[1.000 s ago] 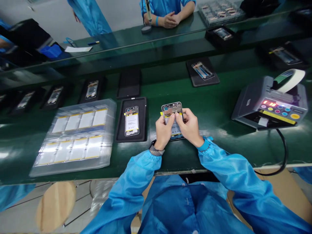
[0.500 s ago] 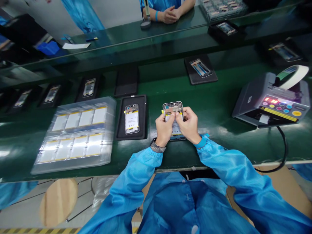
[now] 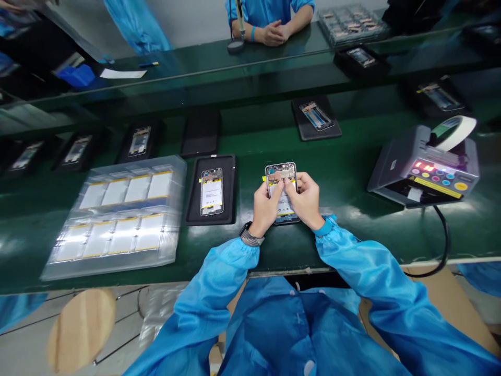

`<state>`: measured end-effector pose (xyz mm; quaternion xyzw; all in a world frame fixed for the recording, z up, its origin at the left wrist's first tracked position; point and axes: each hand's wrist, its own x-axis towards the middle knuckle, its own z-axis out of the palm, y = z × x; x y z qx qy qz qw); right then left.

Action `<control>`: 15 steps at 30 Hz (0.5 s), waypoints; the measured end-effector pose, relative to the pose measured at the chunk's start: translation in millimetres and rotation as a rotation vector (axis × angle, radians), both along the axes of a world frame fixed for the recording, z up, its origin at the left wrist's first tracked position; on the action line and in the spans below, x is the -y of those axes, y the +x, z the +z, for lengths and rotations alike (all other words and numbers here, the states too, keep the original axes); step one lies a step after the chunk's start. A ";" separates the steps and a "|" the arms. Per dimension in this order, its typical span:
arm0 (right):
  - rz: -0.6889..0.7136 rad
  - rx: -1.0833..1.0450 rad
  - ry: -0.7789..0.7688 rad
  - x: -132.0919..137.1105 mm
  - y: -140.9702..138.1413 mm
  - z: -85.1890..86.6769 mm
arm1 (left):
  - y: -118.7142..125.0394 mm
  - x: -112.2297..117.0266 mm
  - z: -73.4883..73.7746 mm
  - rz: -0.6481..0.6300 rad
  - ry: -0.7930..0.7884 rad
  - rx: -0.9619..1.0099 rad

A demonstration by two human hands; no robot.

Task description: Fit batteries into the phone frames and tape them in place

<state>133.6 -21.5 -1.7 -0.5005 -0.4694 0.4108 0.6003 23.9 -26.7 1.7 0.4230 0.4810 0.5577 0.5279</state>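
**Both hands grip an open phone at the near edge of the green table**

Nearest the camera, two blue sleeves [image 3: 223,277] reach forward from the person's body, and a wooden stool [image 3: 80,329] stands low on the left, below the table edge. A watch [image 3: 250,238] sits on the left wrist.

The left hand [image 3: 266,206] and the right hand [image 3: 308,201] both close around a phone [image 3: 281,175] with its back off. The fingers wrap its sides and both thumbs press on its middle. The phone is held upright in the view, over the green table [image 3: 344,177] close to the near edge. Whether its lower end touches the table cannot be told.

Just left of the hands lies a black tray [image 3: 191,209] with a second open phone [image 3: 212,191] in it. Further left is a clear tray [image 3: 117,267] of white battery packs [image 3: 135,188]. Well to the right stands a grey tape machine [image 3: 399,156] with lit buttons, a tape roll [image 3: 456,130] on top and a black cable [image 3: 445,245] running off the table edge.

Beyond, more dark trays lie in a row, one of them [image 3: 301,133] holding another open phone. Across a raised shelf, another person's clasped hands [image 3: 274,34] rest on the far side.
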 end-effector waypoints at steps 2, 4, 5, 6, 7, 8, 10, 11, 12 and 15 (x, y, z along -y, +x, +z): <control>0.013 0.004 -0.008 -1.0 1.4 -1.9 | 0.3 -1.5 -1.7 0.000 -0.018 0.008; 0.062 0.023 -0.017 -1.7 2.1 -2.7 | -0.3 -4.1 -3.8 0.021 -0.039 0.017; 0.096 0.042 -0.017 -1.6 2.2 -2.1 | -0.9 -5.6 -4.8 0.038 -0.052 0.023; 0.128 0.072 -0.013 -1.1 2.4 -0.7 | -1.7 -7.1 -5.7 0.057 -0.069 0.032; 0.154 0.115 -0.009 0.2 2.8 1.7 | -2.5 -8.7 -6.5 0.076 -0.090 0.047; 0.171 0.168 -0.006 2.3 3.9 5.1 | -3.2 -10.3 -7.1 0.090 -0.118 0.067; 0.165 0.283 0.004 10.1 10.2 14.0 | -4.4 -13.4 -7.6 0.108 -0.183 0.126; 0.133 0.328 0.012 16.2 16.5 19.0 | -4.9 -14.9 -7.4 0.116 -0.216 0.160; 0.074 0.355 0.020 23.8 25.6 24.2 | -5.4 -16.2 -6.8 0.122 -0.250 0.193; -0.294 0.346 0.025 52.4 72.8 36.9 | -8.1 -19.3 -3.4 0.139 -0.360 0.286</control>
